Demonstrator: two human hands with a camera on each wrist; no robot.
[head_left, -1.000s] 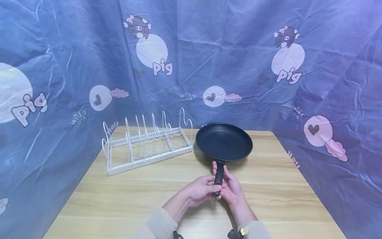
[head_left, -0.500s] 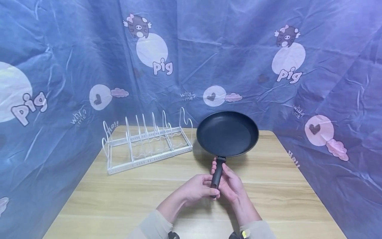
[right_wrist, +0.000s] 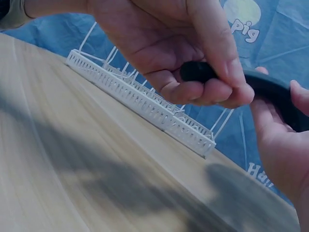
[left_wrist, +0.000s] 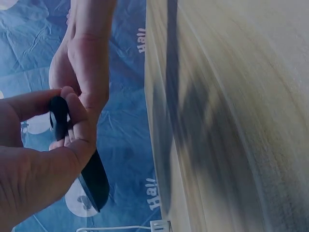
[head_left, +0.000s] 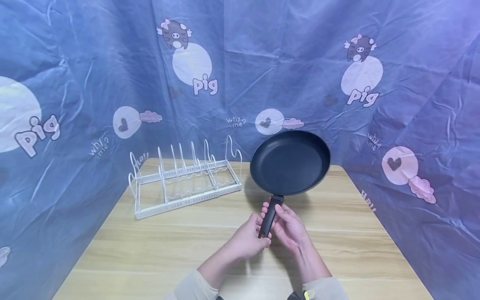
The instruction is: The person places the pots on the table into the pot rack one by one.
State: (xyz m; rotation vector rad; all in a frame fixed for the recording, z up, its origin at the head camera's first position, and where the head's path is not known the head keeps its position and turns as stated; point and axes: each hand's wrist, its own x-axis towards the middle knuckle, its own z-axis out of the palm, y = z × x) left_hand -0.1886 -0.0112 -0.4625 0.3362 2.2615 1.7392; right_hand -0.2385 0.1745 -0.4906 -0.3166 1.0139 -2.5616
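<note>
A black frying pan (head_left: 290,162) is held up over the table, its inside tilted toward me and its handle pointing down to the left. My right hand (head_left: 290,227) grips the handle (head_left: 271,216) near the pan, thumb along its front and fingers behind. Lower down, my left hand (head_left: 249,237) pinches the handle's end between thumb and fingers, as the right wrist view shows with the left hand (right_wrist: 193,53) around the black tip (right_wrist: 197,71). In the left wrist view, the pan's edge (left_wrist: 95,183) shows beyond the right hand (left_wrist: 82,72).
A white wire rack (head_left: 187,183) with several upright dividers stands on the wooden table (head_left: 168,250), left of the pan. Blue cloth (head_left: 318,83) printed with pigs and clouds hangs around the back and sides. The pan's shadow (right_wrist: 231,198) falls on the table.
The pan has risen and tilted so its inside faces me more. Its handle end has swung left, with the left hand shifting slightly left along with it. The rack has stayed put.
</note>
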